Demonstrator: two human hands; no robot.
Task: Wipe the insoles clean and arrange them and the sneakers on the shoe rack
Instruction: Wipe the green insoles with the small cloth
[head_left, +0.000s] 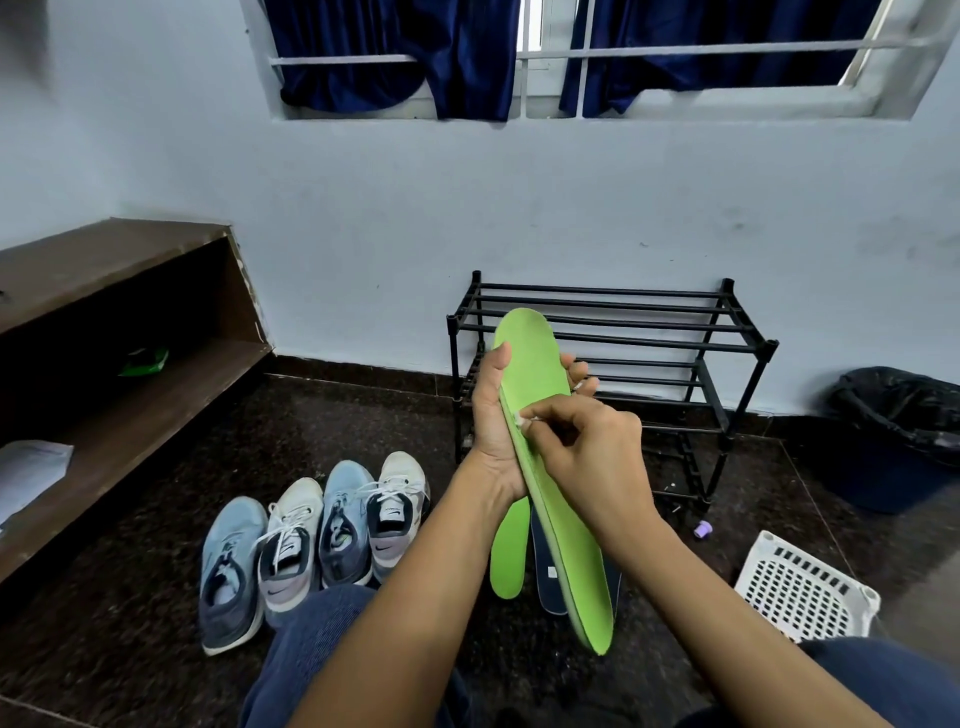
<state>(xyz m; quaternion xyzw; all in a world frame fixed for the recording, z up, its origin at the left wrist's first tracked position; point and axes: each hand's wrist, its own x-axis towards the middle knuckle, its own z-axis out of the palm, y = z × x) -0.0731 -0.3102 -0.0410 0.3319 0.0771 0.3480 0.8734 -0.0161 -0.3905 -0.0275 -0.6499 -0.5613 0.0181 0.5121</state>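
Observation:
My left hand (493, 426) grips a long green insole (535, 364) from behind, holding it upright in front of me. My right hand (592, 447) pinches a small white wipe (521, 419) and presses it against the insole's left edge. A second green insole (509, 551) and a dark insole (548, 577) lie on the floor beneath. Several sneakers stand in a row at the left: two blue ones (231, 566) (345, 514) and two white ones (291, 545) (397, 504). The black shoe rack (670, 332) stands against the wall behind my hands, its bars bare.
A white perforated basket (805, 587) sits at the right, a dark lined bin (898, 436) beyond it. A small purple cap (702, 530) lies near the rack's foot. A brown wooden shelf (114, 332) runs along the left wall. My knees fill the bottom.

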